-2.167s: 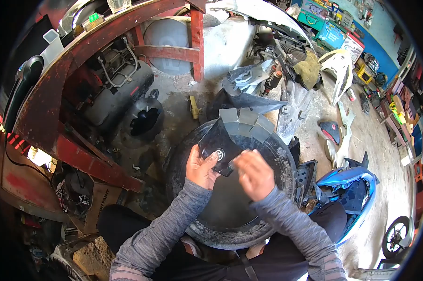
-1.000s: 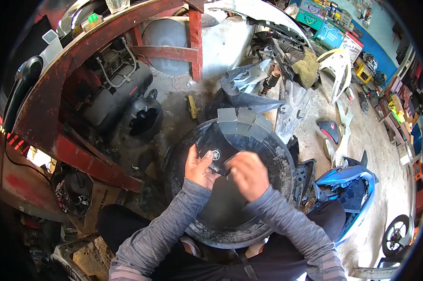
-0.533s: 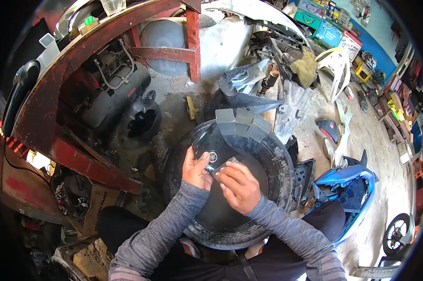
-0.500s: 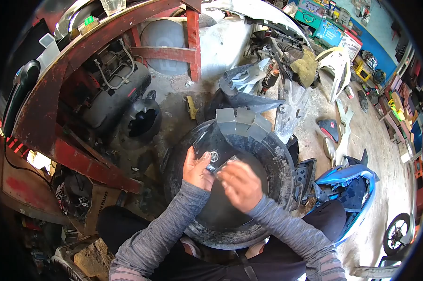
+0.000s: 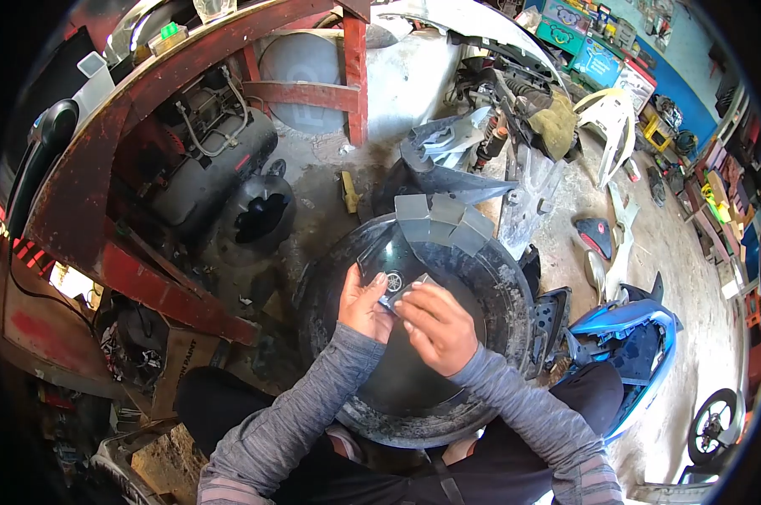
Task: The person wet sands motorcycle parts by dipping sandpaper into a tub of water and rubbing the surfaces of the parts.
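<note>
We see the left hand (image 5: 368, 307) holding a glossy black panel (image 5: 389, 252) above the middle of a big tyre (image 5: 513, 295) that lies flat, between the knees and beyond. Its grip pinches the panel by the near left edge, thumb on top, just left of a round pale emblem (image 5: 395, 282). The right hand (image 5: 439, 328) reaches in from the right, its fingers bent at the panel's right side, and a thin greyish piece (image 5: 421, 280) shows at their tips (too small for us to name). Whether that grip closes on it we cannot tell, as the thumb is hidden.

On the tyre's far rim we find several grey rectangular sheets (image 5: 444, 223), overlapping and folded over the edge. Farther left, a yellow-handled tool (image 5: 349, 192) lies on the floor, and we make out a dark compressor tank (image 5: 220, 160) beneath a red wooden counter (image 5: 157, 80). To the right of the tyre we see a blue motorcycle fairing (image 5: 665, 337), and farther right a black spoked wheel (image 5: 702, 429).
</note>
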`<action>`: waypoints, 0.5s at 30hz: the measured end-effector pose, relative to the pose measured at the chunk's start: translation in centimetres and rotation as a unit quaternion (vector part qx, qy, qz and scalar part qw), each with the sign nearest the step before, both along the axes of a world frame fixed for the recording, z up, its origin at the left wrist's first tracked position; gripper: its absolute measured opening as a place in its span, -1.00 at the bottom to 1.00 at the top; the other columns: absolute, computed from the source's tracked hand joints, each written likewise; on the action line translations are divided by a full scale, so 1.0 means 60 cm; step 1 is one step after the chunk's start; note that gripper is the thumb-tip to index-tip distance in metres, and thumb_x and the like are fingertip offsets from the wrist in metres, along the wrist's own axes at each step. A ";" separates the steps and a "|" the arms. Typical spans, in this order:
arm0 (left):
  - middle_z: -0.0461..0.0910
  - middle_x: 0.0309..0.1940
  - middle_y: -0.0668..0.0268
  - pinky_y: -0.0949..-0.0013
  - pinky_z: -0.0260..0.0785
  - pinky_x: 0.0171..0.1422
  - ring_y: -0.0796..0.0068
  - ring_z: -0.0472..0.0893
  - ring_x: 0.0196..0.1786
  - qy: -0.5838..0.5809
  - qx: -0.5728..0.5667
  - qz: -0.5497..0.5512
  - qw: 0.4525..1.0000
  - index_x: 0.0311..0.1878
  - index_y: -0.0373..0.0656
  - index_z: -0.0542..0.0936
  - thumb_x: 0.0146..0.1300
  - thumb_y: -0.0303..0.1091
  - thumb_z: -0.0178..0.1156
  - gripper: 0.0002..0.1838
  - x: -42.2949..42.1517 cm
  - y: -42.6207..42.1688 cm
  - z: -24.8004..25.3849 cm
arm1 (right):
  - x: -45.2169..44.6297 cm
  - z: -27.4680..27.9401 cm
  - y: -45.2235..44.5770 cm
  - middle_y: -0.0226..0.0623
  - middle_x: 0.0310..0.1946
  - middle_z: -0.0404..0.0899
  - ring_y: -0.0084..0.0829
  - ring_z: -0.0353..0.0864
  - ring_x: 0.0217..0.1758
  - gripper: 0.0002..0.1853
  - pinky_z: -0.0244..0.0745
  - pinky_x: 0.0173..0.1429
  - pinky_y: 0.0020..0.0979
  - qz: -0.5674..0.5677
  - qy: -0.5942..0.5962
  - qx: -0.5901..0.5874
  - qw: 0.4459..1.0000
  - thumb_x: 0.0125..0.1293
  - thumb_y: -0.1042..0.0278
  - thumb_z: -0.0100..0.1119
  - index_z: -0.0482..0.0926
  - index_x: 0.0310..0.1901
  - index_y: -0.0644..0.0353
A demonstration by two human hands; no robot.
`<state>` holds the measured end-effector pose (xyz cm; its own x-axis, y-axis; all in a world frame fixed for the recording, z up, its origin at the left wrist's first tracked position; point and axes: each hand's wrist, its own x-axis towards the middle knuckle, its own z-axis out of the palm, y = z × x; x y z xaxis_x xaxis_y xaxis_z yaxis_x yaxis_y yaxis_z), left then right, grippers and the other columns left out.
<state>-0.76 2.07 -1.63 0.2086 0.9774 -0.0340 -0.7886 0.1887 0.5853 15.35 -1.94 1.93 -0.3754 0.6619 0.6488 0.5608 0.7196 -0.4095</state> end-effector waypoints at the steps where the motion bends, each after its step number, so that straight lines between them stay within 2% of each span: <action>1: 0.61 0.05 0.30 0.04 0.63 0.08 0.33 0.67 0.05 -0.002 -0.008 0.000 1.000 0.26 0.01 0.39 0.47 -0.47 0.07 -0.66 -0.002 0.000 -0.001 | 0.003 -0.004 0.003 -0.08 -0.03 0.64 -0.01 0.59 0.19 -0.74 0.50 0.32 -0.10 -0.010 0.019 -0.007 1.000 0.23 0.50 0.25 0.67 -0.03 0.29; 2: 0.60 0.07 0.30 0.04 0.62 0.09 0.32 0.67 0.07 -0.005 -0.016 0.001 1.000 0.26 0.00 0.39 0.48 -0.45 0.06 -0.67 -0.004 -0.002 -0.002 | 0.011 -0.019 0.017 -0.08 -0.01 0.64 -0.01 0.60 0.17 -0.74 0.51 0.30 -0.11 -0.065 0.033 -0.008 0.997 0.23 0.51 0.25 0.68 -0.04 0.28; 4: 0.58 0.11 0.26 -0.03 0.57 0.16 0.26 0.64 0.13 0.016 -0.015 0.021 1.000 0.27 -0.03 0.39 0.51 -0.38 0.04 -0.69 0.001 -0.003 0.011 | 0.029 -0.015 0.033 -0.08 0.00 0.62 -0.02 0.60 0.15 -0.75 0.51 0.28 -0.10 -0.102 0.046 -0.039 0.993 0.22 0.51 0.25 0.68 -0.05 0.27; 6: 0.56 0.16 0.21 -0.14 0.49 0.26 0.16 0.59 0.21 -0.014 -0.039 0.052 0.998 0.28 -0.06 0.39 0.54 -0.32 0.00 -0.69 0.005 0.001 0.005 | 0.023 0.002 0.015 -0.10 -0.01 0.61 -0.03 0.59 0.14 -0.72 0.51 0.27 -0.10 -0.091 0.012 -0.017 0.996 0.20 0.51 0.26 0.67 -0.03 0.27; 7: 0.52 0.24 0.18 -0.20 0.42 0.32 0.09 0.55 0.27 -0.004 -0.043 0.062 0.997 0.33 -0.04 0.39 0.56 -0.23 -0.01 -0.64 0.010 0.004 -0.004 | 0.007 0.010 -0.001 -0.09 0.01 0.59 -0.03 0.58 0.16 -0.69 0.50 0.30 -0.10 -0.048 -0.019 -0.014 0.999 0.17 0.53 0.27 0.67 -0.01 0.26; 8: 0.52 0.24 0.18 -0.20 0.42 0.32 0.09 0.55 0.27 -0.003 -0.042 0.062 0.997 0.33 -0.04 0.39 0.56 -0.23 -0.01 -0.64 0.008 0.009 -0.013 | -0.003 0.013 -0.010 -0.09 0.03 0.58 -0.02 0.58 0.17 -0.65 0.49 0.32 -0.10 -0.005 -0.049 -0.010 0.999 0.14 0.54 0.29 0.67 0.01 0.25; 10: 0.48 0.32 0.18 -0.22 0.38 0.34 0.08 0.53 0.29 -0.059 -0.089 0.001 0.994 0.38 -0.04 0.37 0.55 -0.13 0.00 -0.58 0.002 0.014 -0.004 | -0.002 -0.008 -0.002 -0.10 0.06 0.56 -0.01 0.56 0.19 -0.61 0.48 0.35 -0.09 -0.017 -0.076 0.005 0.997 0.11 0.55 0.30 0.64 0.04 0.24; 11: 0.48 0.34 0.17 -0.19 0.34 0.37 0.08 0.51 0.30 -0.065 -0.133 0.002 0.989 0.41 -0.07 0.35 0.52 -0.01 0.04 -0.47 0.004 0.009 0.001 | 0.006 -0.015 0.009 -0.09 0.07 0.55 -0.01 0.55 0.21 -0.60 0.47 0.36 -0.09 -0.055 -0.089 0.004 0.995 0.11 0.55 0.30 0.64 0.06 0.25; 12: 0.48 0.34 0.17 -0.19 0.34 0.37 0.08 0.51 0.30 -0.065 -0.133 0.002 0.989 0.41 -0.07 0.35 0.52 -0.01 0.04 -0.47 0.005 0.003 0.014 | 0.014 -0.020 0.017 -0.09 0.07 0.55 -0.01 0.54 0.22 -0.58 0.46 0.38 -0.08 -0.092 -0.102 0.003 0.991 0.11 0.55 0.31 0.63 0.07 0.25; 14: 0.63 0.06 0.26 -0.01 0.28 0.44 0.27 0.56 0.20 0.000 -0.202 0.038 0.979 0.20 -0.10 0.51 0.42 0.03 0.19 -0.53 0.007 -0.001 0.030 | 0.029 -0.023 0.027 -0.09 0.07 0.56 -0.01 0.55 0.23 -0.57 0.46 0.37 -0.08 -0.091 -0.098 0.010 0.991 0.08 0.60 0.28 0.64 0.06 0.26; 15: 0.64 0.00 0.23 0.04 0.40 0.35 0.27 0.60 0.15 0.032 -0.238 0.045 0.970 0.17 -0.12 0.51 0.37 -0.07 0.24 -0.57 0.003 0.005 0.011 | 0.037 -0.023 0.032 -0.09 0.06 0.57 -0.01 0.55 0.22 -0.56 0.47 0.37 -0.08 -0.096 -0.095 0.028 0.990 0.05 0.64 0.27 0.64 0.05 0.27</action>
<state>-0.58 2.37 -0.99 0.1056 0.8621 -0.4955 -0.7790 0.3815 0.4977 17.56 -0.04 0.58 -0.3646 0.6986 0.6156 0.7530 0.6102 -0.2465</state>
